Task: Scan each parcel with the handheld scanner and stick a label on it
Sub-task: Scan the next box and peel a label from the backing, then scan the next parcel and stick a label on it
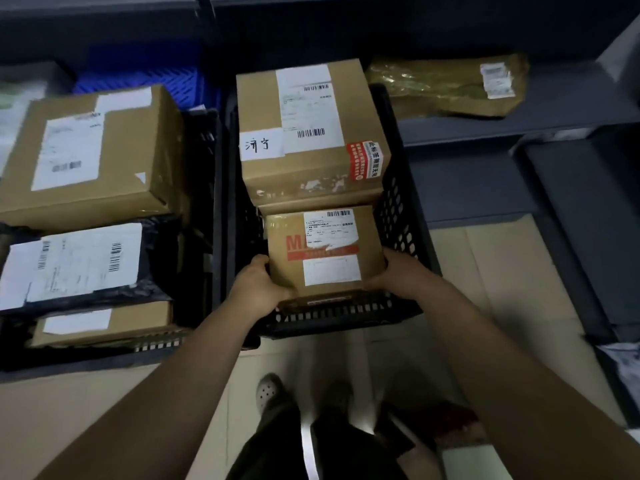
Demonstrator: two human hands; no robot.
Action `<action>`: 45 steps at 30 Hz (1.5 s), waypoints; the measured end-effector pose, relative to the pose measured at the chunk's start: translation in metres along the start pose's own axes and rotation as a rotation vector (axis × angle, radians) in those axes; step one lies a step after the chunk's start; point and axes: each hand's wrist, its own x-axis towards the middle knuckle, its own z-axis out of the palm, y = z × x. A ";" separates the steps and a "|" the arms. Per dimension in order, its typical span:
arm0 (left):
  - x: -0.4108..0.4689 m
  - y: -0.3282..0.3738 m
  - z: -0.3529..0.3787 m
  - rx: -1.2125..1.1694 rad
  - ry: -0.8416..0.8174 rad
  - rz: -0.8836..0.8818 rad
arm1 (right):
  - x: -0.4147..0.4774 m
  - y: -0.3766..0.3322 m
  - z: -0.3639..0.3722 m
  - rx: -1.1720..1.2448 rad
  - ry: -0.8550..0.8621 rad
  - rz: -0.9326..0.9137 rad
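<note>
A small cardboard parcel (294, 271) with red print and two white labels sits at the near end of a black plastic crate (408, 216). My left hand (258, 289) grips its left side and my right hand (391, 271) grips its right side. Behind it in the same crate stands a larger cardboard box (263, 109) with a shipping label, a handwritten white sticker and a red sticker. No scanner is in view.
A second black crate (197, 237) on the left holds a big cardboard box (138, 143), a dark mailer bag (152, 251) and a flat box (138, 318). A yellowish wrapped parcel (433, 84) lies on a grey shelf (554, 109). A blue crate (145, 77) stands behind.
</note>
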 end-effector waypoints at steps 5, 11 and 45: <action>0.031 0.002 0.010 0.092 -0.034 -0.056 | 0.041 0.011 0.014 -0.104 0.014 0.068; 0.051 -0.009 0.021 0.129 -0.058 -0.074 | 0.080 0.021 0.028 -0.113 0.049 0.188; -0.156 0.099 0.067 0.362 -0.379 1.311 | -0.318 0.069 0.123 0.314 1.156 0.238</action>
